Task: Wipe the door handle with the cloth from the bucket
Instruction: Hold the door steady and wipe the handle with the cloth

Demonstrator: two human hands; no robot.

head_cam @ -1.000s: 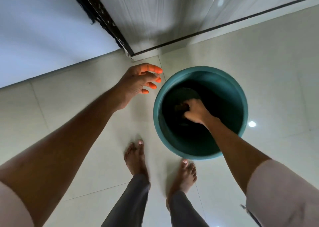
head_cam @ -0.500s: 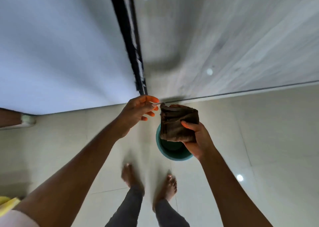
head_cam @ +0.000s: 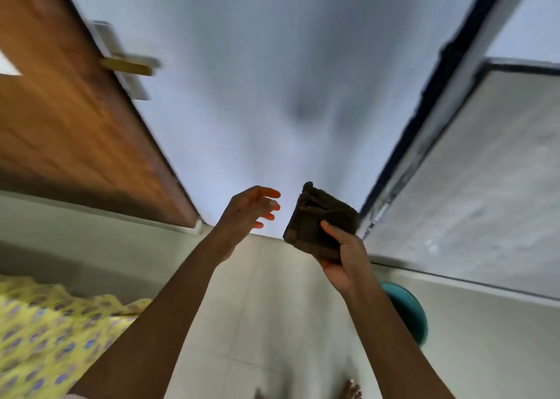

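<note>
**Cloth in hand, handle off to the left**

Cloth (head_cam: pixel 321 222), dark and folded, sits clamped in my right hand (head_cam: pixel 342 262), raised in front of the pale wall (head_cam: pixel 272 80). My left hand (head_cam: pixel 248 210) hangs just beside it, fingers spread, gripping nothing. I see the door handle (head_cam: pixel 127 63), blurred, on the wooden door (head_cam: pixel 60 119) well up-left. The teal bucket (head_cam: pixel 409 313) stands on the floor behind my right forearm.

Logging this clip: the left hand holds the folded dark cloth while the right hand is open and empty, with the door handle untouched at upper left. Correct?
Hands are swapped. The head view shows the right hand gripping the cloth; the left hand is open and empty. The door handle is untouched.
</note>
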